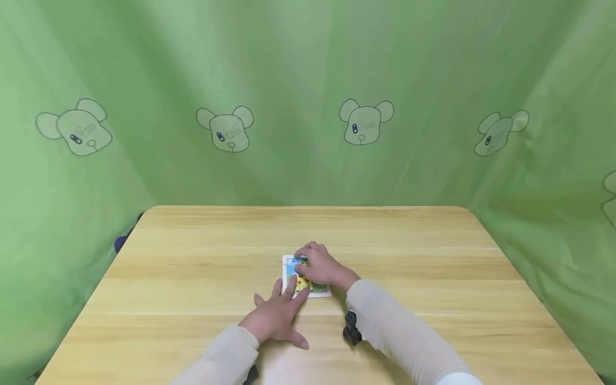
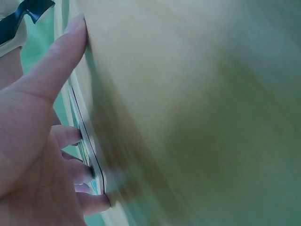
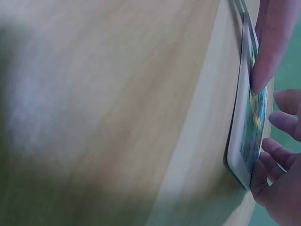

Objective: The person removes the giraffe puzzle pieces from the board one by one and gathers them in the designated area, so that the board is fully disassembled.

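A small white-rimmed picture board [image 1: 291,269], showing a spotted yellow animal, lies on the desk [image 1: 409,240] in front of me. My left hand [image 1: 278,315] spreads its fingers apart, tips on the board's near side. My right hand [image 1: 323,267] curls over its far side; I cannot tell whether thumb and fingers pinch anything. I judge that I am adjusting the picture while steadying it; the next move calls for light, even pressure. Beyond hangs a green curtain [image 1: 298,166].
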`<act>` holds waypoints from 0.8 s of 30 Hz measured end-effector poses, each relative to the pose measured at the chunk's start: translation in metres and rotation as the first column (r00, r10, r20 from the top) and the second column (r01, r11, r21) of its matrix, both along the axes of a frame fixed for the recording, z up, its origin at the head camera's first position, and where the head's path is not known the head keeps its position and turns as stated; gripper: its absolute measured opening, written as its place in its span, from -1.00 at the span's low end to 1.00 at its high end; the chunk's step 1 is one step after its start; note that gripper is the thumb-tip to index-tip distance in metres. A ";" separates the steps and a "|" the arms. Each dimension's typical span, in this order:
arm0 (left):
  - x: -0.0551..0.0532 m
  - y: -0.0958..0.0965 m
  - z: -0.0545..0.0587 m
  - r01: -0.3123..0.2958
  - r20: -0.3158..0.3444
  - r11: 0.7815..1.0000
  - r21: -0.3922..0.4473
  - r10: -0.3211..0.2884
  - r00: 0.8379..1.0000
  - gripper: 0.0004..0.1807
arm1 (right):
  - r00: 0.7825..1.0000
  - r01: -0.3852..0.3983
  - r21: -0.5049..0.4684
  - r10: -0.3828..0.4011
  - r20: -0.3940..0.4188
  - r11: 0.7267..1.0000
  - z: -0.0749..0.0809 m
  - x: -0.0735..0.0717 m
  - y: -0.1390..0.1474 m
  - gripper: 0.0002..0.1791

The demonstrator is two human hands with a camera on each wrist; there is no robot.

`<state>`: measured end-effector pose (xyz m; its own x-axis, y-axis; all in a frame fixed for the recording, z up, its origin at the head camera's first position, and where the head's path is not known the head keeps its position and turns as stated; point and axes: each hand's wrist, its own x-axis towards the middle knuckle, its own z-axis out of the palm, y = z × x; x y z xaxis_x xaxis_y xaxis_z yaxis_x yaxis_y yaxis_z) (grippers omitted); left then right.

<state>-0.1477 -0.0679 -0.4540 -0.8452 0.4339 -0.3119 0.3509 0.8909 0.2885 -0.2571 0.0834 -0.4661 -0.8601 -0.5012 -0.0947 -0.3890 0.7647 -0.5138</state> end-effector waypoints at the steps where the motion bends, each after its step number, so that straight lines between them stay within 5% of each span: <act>1: 0.000 0.000 0.000 0.000 -0.001 1.000 -0.004 0.000 1.000 0.27 | 1.000 0.000 0.004 0.000 0.001 1.000 0.000 0.000 0.000 -0.59; 24: 0.000 0.001 -0.001 -0.006 -0.013 1.000 -0.003 0.006 1.000 0.27 | 1.000 -0.011 0.003 0.011 -0.008 1.000 0.002 0.001 -0.004 -0.62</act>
